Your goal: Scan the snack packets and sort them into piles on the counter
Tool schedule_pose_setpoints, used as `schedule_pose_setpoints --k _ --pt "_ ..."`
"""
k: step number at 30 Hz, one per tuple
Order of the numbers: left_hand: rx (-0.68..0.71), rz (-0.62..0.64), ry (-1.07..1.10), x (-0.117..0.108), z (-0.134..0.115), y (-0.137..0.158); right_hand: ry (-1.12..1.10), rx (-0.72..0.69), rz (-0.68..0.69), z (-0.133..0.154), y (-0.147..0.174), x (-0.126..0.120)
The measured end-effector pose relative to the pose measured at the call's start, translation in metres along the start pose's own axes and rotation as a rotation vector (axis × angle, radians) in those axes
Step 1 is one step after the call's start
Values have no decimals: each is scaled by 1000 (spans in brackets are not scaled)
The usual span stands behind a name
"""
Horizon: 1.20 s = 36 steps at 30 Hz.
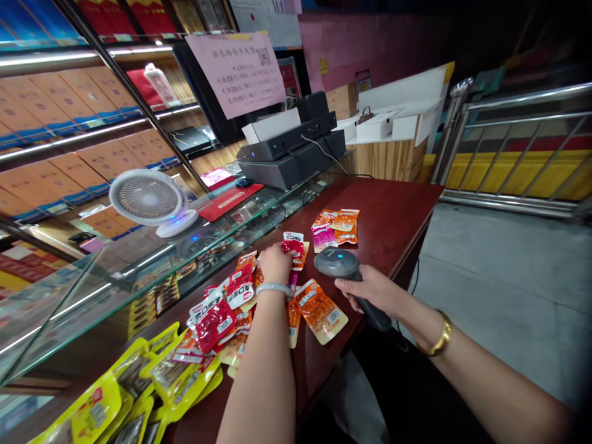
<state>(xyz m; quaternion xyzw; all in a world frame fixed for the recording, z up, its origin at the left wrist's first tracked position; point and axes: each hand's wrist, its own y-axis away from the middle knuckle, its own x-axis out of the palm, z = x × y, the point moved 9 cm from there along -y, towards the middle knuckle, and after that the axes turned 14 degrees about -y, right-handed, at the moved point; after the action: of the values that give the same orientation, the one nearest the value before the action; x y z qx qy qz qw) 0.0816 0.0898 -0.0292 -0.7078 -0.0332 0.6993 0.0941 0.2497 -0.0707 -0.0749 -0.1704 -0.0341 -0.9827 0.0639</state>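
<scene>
Scanner (337, 265) was dark grey, blue light on top. Snack packets ran three ways — red packets (215, 325) with white panels and black print, orange packets (320, 311) fading to cream at the bottom, a magenta packet (322, 237) too. Pouches (99, 410) were bright yellow with brown showing inside. Counter top (379, 203) was dark red-brown; mouse pad (231, 202) plain red. Sign (240, 74) was pink with dark lettering, fan (148, 198) white. Cabinet (386, 160) had tan-and-brown wood stripes. Bangle (441, 334) was gold, bracelet (275, 288) pale — floor (485, 265) grey.
</scene>
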Motion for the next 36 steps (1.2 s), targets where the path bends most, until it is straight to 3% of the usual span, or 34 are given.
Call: schedule_pose_setpoints --k 5,11,20,23,26,28,30,32,34,36 --pt "-53 -113 229 -10 7 3 10 11 -17 -2 0 -1" --pt "-56 -88 595 -2 -4 3 -3 13 -15 -2 -1 -1" --pt "8 -107 590 -7 -18 7 -13 -4 -42 3 2 -1" --pt "-25 -50 729 2 -20 9 -15 0 -23 1 1 -1" --pt "-52 98 1009 17 -33 13 -27 0 -12 -1 1 -1" --pt "3 223 1186 22 -51 15 -31 7 -16 -2 1 -2" --pt "60 267 1260 20 -61 14 -39 13 -18 -2 0 -2" --pt "73 173 1129 12 -53 10 -49 17 -14 -3 0 -2" --pt "66 32 779 0 -34 7 -53 15 -11 -4 -1 -2" --pt "55 -31 350 -8 -17 6 -58 8 -10 -5 -1 -3"
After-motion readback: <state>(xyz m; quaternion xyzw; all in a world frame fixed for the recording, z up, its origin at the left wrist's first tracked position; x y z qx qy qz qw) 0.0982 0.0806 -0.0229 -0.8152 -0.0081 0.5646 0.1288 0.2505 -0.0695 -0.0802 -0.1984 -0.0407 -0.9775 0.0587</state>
